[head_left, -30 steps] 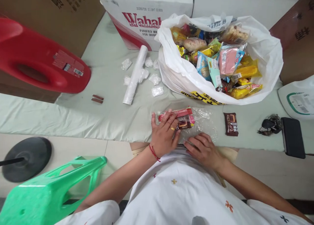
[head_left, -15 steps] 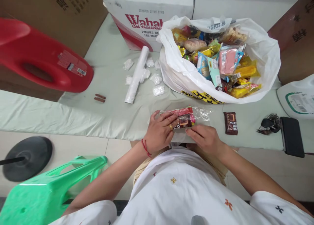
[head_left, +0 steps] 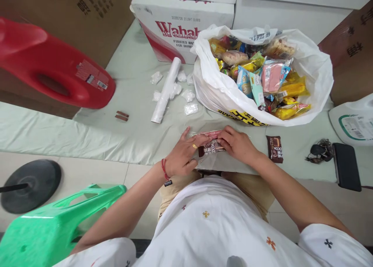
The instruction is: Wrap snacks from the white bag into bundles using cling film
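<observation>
COCOA packet: lying with a red packet in clear film on pale cloth, both hands working there.
Left hand: spreading fingers apart, one resting over the red packet.
Right hand: bunching fingertips together at the packets' right — whether clamping, cannot tell.
Carton: showing "Wahah" — cut off — above "PURIFIED WA".

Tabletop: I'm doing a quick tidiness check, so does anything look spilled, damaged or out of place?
No spill or damage is visible. The black phone looks precariously placed: its near end seems to poke past the table's front edge. Two brown strips also look stray, lying loose on the pale green cloth.
</observation>
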Available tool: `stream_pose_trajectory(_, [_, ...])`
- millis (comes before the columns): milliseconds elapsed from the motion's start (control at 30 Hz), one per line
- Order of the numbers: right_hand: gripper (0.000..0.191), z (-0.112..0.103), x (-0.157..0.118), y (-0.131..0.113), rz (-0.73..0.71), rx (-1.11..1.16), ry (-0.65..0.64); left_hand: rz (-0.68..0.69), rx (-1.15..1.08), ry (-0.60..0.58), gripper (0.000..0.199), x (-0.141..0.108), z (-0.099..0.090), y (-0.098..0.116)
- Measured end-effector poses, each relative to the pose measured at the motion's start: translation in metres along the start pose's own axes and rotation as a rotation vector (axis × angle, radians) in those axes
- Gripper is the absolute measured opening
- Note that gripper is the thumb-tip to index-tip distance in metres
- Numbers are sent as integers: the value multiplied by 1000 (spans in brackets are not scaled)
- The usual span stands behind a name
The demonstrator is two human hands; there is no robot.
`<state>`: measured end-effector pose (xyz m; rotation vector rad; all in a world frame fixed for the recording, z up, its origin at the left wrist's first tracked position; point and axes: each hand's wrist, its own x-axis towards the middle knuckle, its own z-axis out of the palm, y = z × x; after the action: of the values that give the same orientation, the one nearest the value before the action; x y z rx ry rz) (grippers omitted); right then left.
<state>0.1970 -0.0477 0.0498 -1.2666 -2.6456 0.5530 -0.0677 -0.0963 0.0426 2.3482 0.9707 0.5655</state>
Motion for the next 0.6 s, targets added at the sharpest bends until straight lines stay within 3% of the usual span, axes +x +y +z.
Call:
stream_pose_trajectory(200, [20, -10, 6, -8, 46, 42, -84, 184, 132, 4, 79, -14, 17, -14])
stream_pose_trajectory(333, [19, -11, 7, -10, 63, 38, -101, 176, 200, 66, 47, -18, 34, -16])
stream_pose_trajectory(467, [19, -10, 7, -10, 69, 32, -103, 98, 39, 278, 7, -19, 42, -10])
stream_pose_trajectory(600, [19, -10, 8, -9, 64, 30, -106, -102, -219, 537, 20, -16, 49, 2])
